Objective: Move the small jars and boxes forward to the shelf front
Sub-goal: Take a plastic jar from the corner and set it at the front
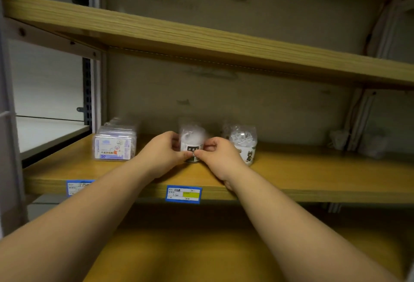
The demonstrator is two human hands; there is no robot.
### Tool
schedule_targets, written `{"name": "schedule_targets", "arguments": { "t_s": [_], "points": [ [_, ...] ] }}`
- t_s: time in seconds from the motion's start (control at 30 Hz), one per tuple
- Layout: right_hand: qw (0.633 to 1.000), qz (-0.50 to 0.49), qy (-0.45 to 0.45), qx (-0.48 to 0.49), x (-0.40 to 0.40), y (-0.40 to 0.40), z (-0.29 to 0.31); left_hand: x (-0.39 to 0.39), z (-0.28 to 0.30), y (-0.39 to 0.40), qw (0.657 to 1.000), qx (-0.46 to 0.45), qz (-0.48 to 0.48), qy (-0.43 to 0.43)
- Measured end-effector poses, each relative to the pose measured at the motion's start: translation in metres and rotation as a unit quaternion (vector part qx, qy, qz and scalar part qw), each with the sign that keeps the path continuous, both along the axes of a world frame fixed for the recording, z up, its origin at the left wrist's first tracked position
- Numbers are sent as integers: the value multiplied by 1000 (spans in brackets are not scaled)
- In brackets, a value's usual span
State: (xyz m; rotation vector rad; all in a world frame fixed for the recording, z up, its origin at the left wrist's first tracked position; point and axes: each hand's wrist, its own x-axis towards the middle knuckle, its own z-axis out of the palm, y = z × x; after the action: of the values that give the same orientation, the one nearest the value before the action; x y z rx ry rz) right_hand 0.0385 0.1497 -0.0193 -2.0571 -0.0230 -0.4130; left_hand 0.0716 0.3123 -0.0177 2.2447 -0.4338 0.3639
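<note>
Wooden shelf [313, 176], both hands round a clear jar [193, 138].

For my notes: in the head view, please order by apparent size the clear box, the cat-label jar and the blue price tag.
1. clear box
2. cat-label jar
3. blue price tag, though it sits nearer the camera.

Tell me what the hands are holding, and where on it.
Both the left hand and right hand grip the middle clear jar low on its sides, at the black label.
</note>
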Motion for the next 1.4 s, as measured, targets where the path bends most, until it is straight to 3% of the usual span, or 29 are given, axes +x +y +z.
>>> {"name": "schedule_targets", "arguments": {
  "t_s": [0.1,0.17,0.3,0.37,0.43,0.5,0.57,0.67,0.77,0.9,1.07,1.4],
  "points": [
    [999,-27,-30,25,-5,0,0,-2,-1,0,999,-50,14,-11],
    [994,-57,-81,38,-11,1,2,-5,-1,2,997,-34,43,-60],
    [970,-56,-213,103,-28,-4,0,-33,4,1,959,-3,101,-266],
    [953,-48,-268,135,-42,-27,2,-55,12,-9,927,36,86,-364],
    [932,-58,-329,138,-57,-72,5,-80,21,-40,915,55,35,-399],
    [921,-93,-363,104,-72,-132,10,-100,28,-88,924,63,-14,-377],
    [927,-136,-347,51,-80,-205,20,-113,28,-150,949,93,-60,-296],
    [967,-170,-183,-40,-86,-315,39,-116,24,-251,973,159,-98,-134],
    [979,-168,-8,-119,-83,-386,31,-111,24,-344,988,111,-96,-49],
    [989,-132,-6,-65,-85,-419,4,-99,20,-432,997,6,-77,17],
    [994,-87,-26,-57,-86,-423,0,-94,9,-443,999,-11,-10,31],
    [991,-60,0,-120,-103,-416,6,-104,8,-441,997,-34,23,69]
  ]
}}
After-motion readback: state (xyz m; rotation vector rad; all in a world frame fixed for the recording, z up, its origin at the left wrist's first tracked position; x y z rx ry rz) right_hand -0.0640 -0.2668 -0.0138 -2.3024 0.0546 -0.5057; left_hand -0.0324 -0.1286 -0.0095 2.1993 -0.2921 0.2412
